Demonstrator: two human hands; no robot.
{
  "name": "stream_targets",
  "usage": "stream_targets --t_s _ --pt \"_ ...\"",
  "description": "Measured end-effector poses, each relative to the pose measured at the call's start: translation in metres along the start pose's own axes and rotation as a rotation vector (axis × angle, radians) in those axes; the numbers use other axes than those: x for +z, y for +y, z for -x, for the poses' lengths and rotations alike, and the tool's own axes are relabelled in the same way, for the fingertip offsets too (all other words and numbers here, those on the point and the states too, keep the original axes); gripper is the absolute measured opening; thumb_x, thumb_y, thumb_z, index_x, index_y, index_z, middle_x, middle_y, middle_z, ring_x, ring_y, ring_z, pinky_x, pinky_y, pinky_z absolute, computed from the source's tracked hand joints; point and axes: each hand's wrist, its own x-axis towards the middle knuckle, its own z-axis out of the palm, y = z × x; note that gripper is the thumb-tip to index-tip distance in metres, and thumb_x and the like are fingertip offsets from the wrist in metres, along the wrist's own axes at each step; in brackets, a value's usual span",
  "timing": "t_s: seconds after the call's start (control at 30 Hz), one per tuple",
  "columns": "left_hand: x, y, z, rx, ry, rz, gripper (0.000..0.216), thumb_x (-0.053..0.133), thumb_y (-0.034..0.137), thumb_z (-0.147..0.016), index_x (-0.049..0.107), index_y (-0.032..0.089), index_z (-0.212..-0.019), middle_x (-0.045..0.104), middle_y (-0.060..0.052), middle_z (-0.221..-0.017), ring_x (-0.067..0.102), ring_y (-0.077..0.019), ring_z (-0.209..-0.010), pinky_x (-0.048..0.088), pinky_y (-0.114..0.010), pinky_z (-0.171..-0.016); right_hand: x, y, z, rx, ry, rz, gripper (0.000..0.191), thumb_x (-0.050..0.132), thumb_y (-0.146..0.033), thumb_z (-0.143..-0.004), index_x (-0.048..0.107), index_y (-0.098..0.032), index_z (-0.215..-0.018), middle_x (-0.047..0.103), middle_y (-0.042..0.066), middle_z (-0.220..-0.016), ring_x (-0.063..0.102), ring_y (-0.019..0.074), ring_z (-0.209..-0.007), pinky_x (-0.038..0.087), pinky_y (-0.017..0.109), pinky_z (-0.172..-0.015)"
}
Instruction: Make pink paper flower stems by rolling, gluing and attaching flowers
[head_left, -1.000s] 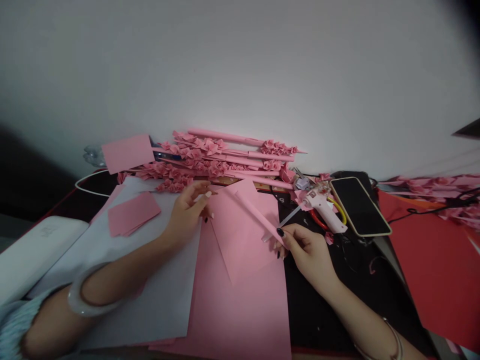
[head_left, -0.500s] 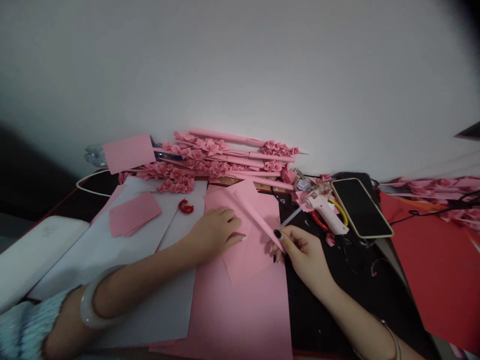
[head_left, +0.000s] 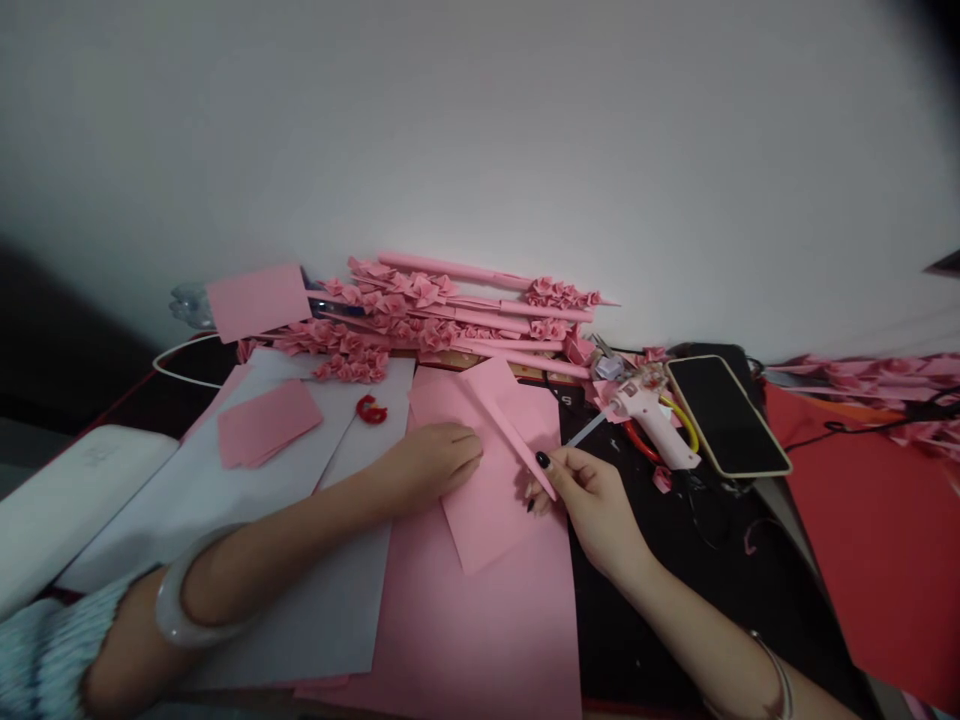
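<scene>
Hands (head_left: 431, 462) press and roll pink paper sheet (head_left: 487, 480) corner.

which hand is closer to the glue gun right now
Right. The right hand, pinching the rolled edge of the pink sheet, sits just below-left of the glue gun. The left hand lies farther left, flat on that sheet.

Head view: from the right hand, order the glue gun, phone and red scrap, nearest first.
1. glue gun, just right of the right hand pinching the paper roll.
2. phone, farther right.
3. red scrap, left, on white paper.
</scene>
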Motion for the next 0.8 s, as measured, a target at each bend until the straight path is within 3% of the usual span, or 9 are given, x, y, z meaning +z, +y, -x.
stream_targets --t_s 0.33,0.47,0.6,0.8 --pt "-0.01 0.001 0.002 -0.217 0.126 0.18 0.029 0.038 0.014 -0.087 0.034 0.02 -0.059 0.041 0.003 -0.058 0.039 -0.012 -0.054 0.028 -0.025 -0.054 -0.001 0.004 -0.002 0.052 0.002 -0.101 0.027 0.064 -0.04 -0.082 0.062 -0.015 -0.071 0.07 0.004 -0.07 0.067 0.0135 -0.06 0.057 0.026 -0.062" --pt "-0.011 -0.008 0.006 -0.297 0.261 0.227 0.027 0.04 0.016 -0.089 0.042 0.019 -0.061 0.047 0.002 -0.06 0.045 -0.012 -0.056 0.031 -0.024 -0.055 -0.001 0.005 -0.002 0.049 0.015 -0.093 0.027 0.064 -0.04 -0.082 0.062 -0.015 -0.072 0.07 0.003 -0.069 0.068 0.0137 -0.06 0.057 0.025 -0.061" --pt "-0.008 -0.01 0.009 -0.248 0.328 0.302 0.016 0.045 0.016 -0.089 0.056 0.017 -0.079 0.065 -0.003 -0.08 0.059 -0.0138 -0.074 0.044 -0.025 -0.067 -0.001 0.006 0.0 0.039 0.044 -0.125 0.028 0.066 -0.041 -0.081 0.059 -0.016 -0.069 0.069 0.003 -0.066 0.068 0.0144 -0.059 0.057 0.026 -0.059" --pt "-0.007 -0.003 0.009 -0.097 0.292 0.32 0.018 0.047 0.018 -0.09 0.061 0.016 -0.08 0.068 -0.006 -0.087 0.062 -0.0161 -0.083 0.049 -0.027 -0.075 -0.003 0.006 0.001 0.044 0.045 -0.155 0.027 0.065 -0.041 -0.081 0.06 -0.016 -0.07 0.069 0.003 -0.065 0.067 0.0149 -0.058 0.056 0.027 -0.059"
